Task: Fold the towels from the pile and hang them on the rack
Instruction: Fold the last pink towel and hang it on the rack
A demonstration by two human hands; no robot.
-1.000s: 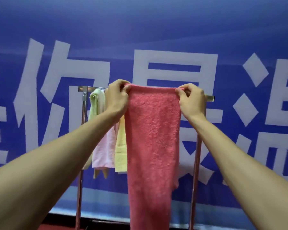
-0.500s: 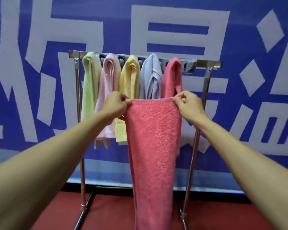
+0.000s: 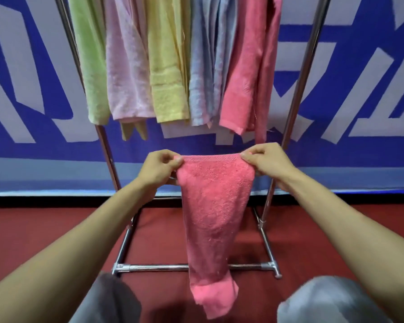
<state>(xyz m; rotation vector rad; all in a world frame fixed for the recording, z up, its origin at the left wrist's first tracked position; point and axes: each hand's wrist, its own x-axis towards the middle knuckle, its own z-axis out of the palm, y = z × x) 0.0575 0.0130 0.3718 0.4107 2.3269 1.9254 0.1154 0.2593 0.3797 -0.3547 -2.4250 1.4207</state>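
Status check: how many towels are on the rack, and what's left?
Done: five hang on the rack: green towel, pale pink towel, yellow towel, blue towel, coral towel. In hand: left hand and right hand pinch the top corners of a second coral towel, held low before the rack. Left: fold and hang it; the pile is out of view.

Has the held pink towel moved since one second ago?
Yes, downward. The held pink towel was level with the top of the rack; now it is below the hung towels.
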